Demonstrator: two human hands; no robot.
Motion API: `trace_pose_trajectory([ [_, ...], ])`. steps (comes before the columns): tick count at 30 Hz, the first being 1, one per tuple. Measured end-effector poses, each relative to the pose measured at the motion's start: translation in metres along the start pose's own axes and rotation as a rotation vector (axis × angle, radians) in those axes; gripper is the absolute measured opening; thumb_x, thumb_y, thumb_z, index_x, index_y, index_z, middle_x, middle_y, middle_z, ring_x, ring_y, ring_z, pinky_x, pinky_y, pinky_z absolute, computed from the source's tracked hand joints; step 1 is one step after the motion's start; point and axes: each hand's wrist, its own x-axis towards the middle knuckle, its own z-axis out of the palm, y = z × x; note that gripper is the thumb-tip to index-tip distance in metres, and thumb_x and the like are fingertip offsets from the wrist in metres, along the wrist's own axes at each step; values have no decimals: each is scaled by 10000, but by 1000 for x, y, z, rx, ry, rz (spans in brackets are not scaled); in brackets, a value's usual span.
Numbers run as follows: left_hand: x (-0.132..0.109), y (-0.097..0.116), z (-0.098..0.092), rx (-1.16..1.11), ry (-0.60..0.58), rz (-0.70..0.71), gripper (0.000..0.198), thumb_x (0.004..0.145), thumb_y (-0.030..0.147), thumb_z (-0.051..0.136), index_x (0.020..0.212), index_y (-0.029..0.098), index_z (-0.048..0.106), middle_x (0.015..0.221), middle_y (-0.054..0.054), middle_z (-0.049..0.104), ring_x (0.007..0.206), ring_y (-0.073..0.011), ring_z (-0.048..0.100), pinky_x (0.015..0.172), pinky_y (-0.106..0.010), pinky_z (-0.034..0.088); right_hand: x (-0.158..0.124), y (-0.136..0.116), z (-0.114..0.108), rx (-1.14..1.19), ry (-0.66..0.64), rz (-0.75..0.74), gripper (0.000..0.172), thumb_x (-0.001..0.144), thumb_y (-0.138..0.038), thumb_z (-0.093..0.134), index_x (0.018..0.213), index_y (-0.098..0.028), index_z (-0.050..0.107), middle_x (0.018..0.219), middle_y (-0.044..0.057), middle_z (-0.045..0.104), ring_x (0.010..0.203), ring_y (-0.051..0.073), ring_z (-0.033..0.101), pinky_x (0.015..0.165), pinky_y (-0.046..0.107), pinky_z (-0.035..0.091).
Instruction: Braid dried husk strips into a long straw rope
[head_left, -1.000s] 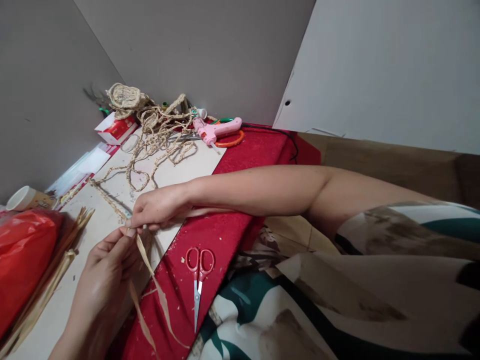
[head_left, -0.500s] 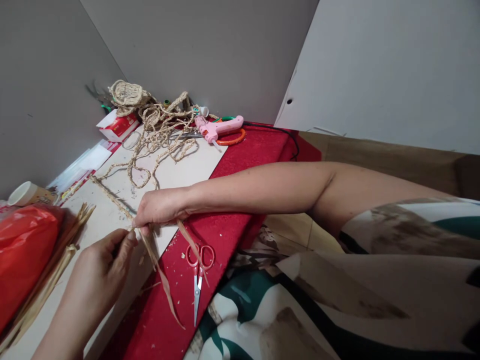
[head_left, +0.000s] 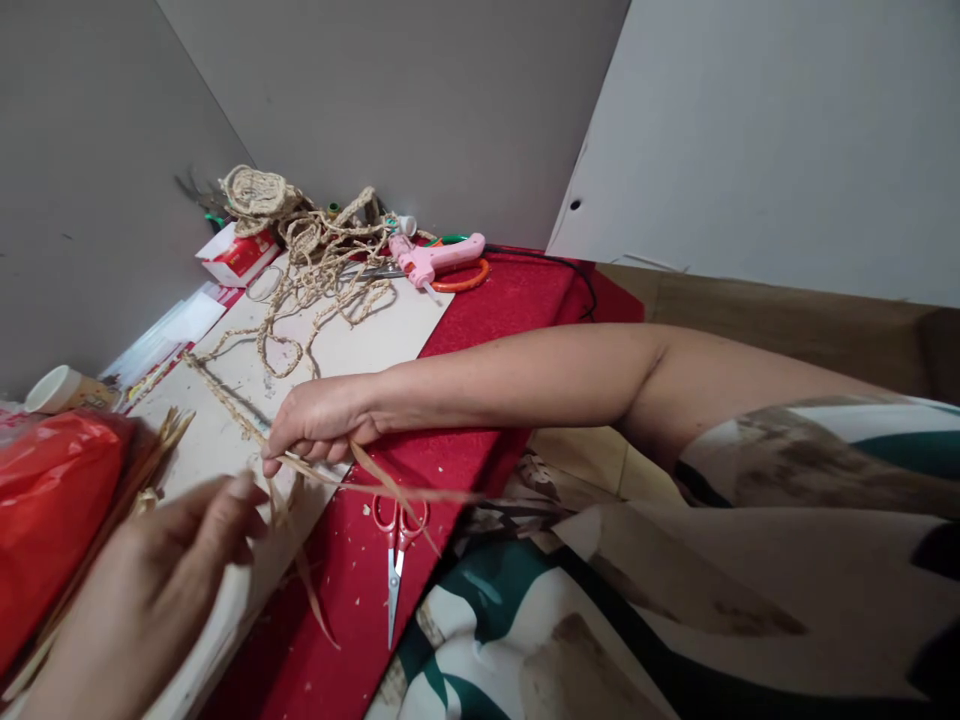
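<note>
My right hand (head_left: 315, 420) is closed on the end of a braided straw cord (head_left: 225, 395). Loose flat straw strands (head_left: 375, 490) fan out from below its fingers, one of them stretching right over the scissors. Left of the strands, my left hand (head_left: 187, 550) is a little blurred and apart from the braid, its fingers loosely bent with nothing visible in them. Small scissors (head_left: 396, 550) with red handles lie on the red cloth, blades toward me. Further back, the cord runs into a tangled heap of braided cord (head_left: 322, 245).
A pink glue gun (head_left: 439, 262) and orange-handled scissors (head_left: 476, 275) lie beside the heap. At left are a red plastic bag (head_left: 56, 510), a paper cup (head_left: 71, 390) and dry straw stalks (head_left: 161, 445). A red and white box (head_left: 238, 258) stands by the grey wall.
My left hand has let go of the braid and moved down and left. One straw strand has swung to the right across the scissors. My right hand stays on the braid.
</note>
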Motion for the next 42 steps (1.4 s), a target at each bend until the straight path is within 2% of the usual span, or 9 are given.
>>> trace_pose_trajectory([
  [2,14,-2,-3,116,92,72,338,644,441,742,846,172,706,720,-56,688,660,-190,631,605,-214,462,1,-2,-2,40,-43,0,135,821,-132,489,718,-80,559,391,-127,205,312,2,129,310,101,100],
  [5,30,-8,8,-181,-96,-15,300,683,445,709,780,165,664,678,-28,634,632,-159,589,612,-230,475,1,-2,-4,24,-76,-7,136,808,-117,474,696,-88,545,401,-122,222,313,6,128,308,106,103],
  [7,34,-12,18,-344,-219,-120,289,714,436,685,685,158,611,525,31,476,475,-91,445,477,-187,393,-1,-3,-5,-60,-65,-19,136,795,-122,488,664,-101,519,390,-118,227,316,14,132,315,119,106],
  [10,33,-18,21,-343,-198,-184,296,720,430,689,669,159,581,486,81,294,408,-37,238,396,-138,206,-6,-5,-8,-286,-25,-68,145,770,-134,522,629,-115,497,373,-106,248,330,29,172,340,153,127],
  [16,35,-25,15,-204,-208,-198,346,678,491,702,715,153,640,478,65,352,411,-43,258,391,-141,182,-8,-9,-10,-888,85,-297,119,740,-99,531,675,-66,625,567,-5,541,516,64,421,495,197,308],
  [20,35,-21,22,-297,-188,-240,347,621,458,755,628,139,619,472,46,423,417,-40,324,402,-135,251,-10,-7,-5,-1080,133,-355,221,785,-94,466,817,-45,679,716,57,629,585,84,445,546,209,320],
  [32,28,-16,28,-434,-115,-246,301,577,370,795,631,140,609,516,33,481,447,-50,393,424,-147,317,-27,-22,1,-1206,114,-374,276,834,-149,442,841,-31,691,708,67,629,572,86,421,546,225,306],
  [38,17,-9,37,-560,-92,-255,365,704,327,693,529,164,417,461,84,253,379,-25,207,345,-145,172,-25,-12,16,-1269,130,-332,270,798,-130,435,864,-24,674,747,108,640,548,100,427,525,241,296],
  [42,13,-8,41,-591,-55,-252,294,669,296,725,564,148,494,439,81,298,370,-18,238,352,-127,208,-26,-7,16,-1318,90,-381,210,791,-120,452,803,-49,650,731,107,637,538,101,425,509,241,290],
])
